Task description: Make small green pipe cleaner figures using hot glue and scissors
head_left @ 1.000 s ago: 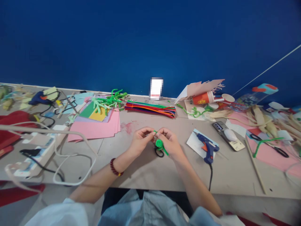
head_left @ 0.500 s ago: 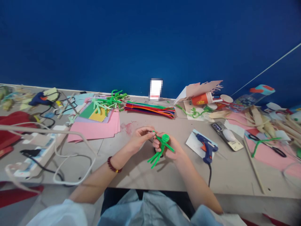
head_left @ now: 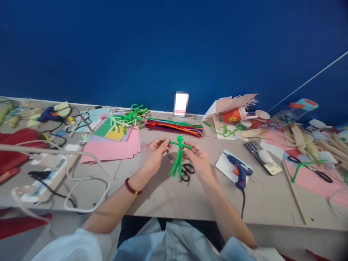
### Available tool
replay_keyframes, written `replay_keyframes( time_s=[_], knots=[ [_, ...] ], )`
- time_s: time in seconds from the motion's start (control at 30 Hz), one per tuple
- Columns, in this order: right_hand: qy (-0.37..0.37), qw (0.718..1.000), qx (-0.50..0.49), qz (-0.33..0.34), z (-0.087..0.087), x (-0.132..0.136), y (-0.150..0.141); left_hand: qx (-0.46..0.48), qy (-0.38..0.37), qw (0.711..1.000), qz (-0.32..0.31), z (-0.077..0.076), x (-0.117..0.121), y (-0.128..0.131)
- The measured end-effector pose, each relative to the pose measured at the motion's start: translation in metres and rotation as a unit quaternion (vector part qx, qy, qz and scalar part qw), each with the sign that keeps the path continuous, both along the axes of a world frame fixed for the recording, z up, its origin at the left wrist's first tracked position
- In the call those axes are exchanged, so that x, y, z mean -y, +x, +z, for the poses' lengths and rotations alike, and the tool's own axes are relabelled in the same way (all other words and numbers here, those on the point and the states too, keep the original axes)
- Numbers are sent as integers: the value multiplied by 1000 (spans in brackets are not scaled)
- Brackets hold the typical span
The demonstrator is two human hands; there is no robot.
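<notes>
A small stick figure of green pipe cleaner [head_left: 179,157] hangs between my hands, with a coiled round head, outstretched arms and long legs pointing down. My left hand [head_left: 157,152] pinches the end of one arm, and my right hand [head_left: 197,160] grips the other. Black-handled scissors [head_left: 186,171] lie on the table just below, under the figure's legs and close to my right hand. A red bead bracelet [head_left: 133,186] circles my left wrist.
A bundle of multicoloured pipe cleaners [head_left: 174,127] lies ahead, beside stacked pink and coloured paper [head_left: 108,150] topped with green pipe-cleaner pieces. To the right are a blue hot glue gun [head_left: 237,170] and a phone [head_left: 262,157]. A power strip [head_left: 46,170] and cables lie left.
The green figure has turned from a tight bundle at my hands into an upright shape held by its arms. My hands have moved apart and up, uncovering the scissors.
</notes>
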State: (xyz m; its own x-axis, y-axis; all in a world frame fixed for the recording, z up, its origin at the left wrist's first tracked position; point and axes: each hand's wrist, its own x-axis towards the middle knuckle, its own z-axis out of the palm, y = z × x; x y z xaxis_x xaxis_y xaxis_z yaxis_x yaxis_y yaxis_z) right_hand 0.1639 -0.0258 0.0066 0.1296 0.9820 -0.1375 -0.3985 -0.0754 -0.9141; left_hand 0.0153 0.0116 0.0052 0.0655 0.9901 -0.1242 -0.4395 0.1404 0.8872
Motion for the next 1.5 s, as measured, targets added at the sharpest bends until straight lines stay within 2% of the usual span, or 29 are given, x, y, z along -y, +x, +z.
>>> replay_keyframes(
  time_s=[0.17,0.3,0.47,0.6,0.73,0.87,0.97,1.1,1.2,1.37,1.5],
  knots=[
    [40,994,88,-46,0,1,4,-4,38,998,-54,2,4,3],
    [67,989,121,-43,-1,4,1,-21,31,991,-129,-8,8,8],
    [126,961,241,-52,0,7,-1,-53,-17,991,-121,-18,11,10],
    [183,937,293,-50,4,8,0,-70,-4,991,-111,-10,11,9],
    [199,926,319,-38,3,8,1,-84,8,991,-107,-2,11,6],
    [216,912,349,-23,2,7,5,-103,28,987,-119,0,11,4],
    [222,905,362,-12,5,6,10,-81,24,988,-130,-2,12,4],
    [236,898,370,0,11,4,16,-20,-19,986,-163,-6,13,6],
    [248,895,371,-12,11,4,16,-17,-32,987,-157,-8,13,7],
    [268,871,409,-39,7,4,12,-49,-18,993,-102,-8,14,10],
    [245,867,427,-74,6,5,8,-58,-7,996,-61,-6,17,14]
  ],
)
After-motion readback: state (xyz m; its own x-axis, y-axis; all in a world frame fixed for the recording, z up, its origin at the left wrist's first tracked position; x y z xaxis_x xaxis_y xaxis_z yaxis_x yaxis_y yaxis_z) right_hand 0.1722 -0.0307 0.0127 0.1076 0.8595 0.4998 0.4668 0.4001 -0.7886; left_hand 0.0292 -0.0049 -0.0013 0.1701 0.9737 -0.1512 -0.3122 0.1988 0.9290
